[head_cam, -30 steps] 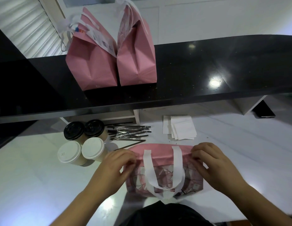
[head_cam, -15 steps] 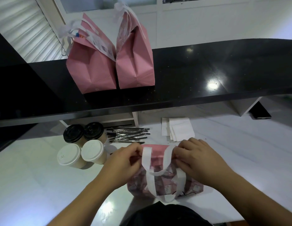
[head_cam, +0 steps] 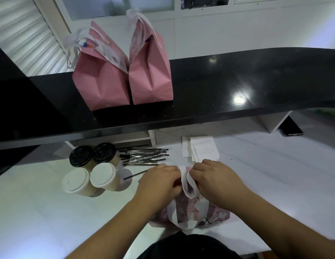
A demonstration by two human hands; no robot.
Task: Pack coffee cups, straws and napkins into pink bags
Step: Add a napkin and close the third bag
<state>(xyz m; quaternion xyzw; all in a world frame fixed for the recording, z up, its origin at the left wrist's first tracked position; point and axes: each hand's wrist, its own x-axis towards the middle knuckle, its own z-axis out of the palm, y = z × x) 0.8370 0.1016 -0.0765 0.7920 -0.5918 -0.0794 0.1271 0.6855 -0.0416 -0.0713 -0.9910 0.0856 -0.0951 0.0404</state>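
A pink bag (head_cam: 215, 214) with white handles (head_cam: 187, 181) stands on the white table right in front of me. My left hand (head_cam: 159, 181) and my right hand (head_cam: 217, 181) meet at its top, each pinching the bunched rim and handles together. To the left stand two black-lidded cups (head_cam: 81, 156) and two white-lidded cups (head_cam: 76, 181). A pile of wrapped black straws (head_cam: 146, 156) lies behind my left hand. White napkins (head_cam: 201, 147) lie behind my right hand.
Two filled pink bags (head_cam: 101, 83) (head_cam: 150, 71) stand side by side on the raised black counter (head_cam: 237, 86). One loose black straw (head_cam: 134, 175) lies beside the cups. A dark flat device (head_cam: 292, 128) sits at the far right under the counter.
Both hands have moved inward from the bag's outer corners to its middle, gathering the top and handles into a bunch. The bag top has risen and narrowed.
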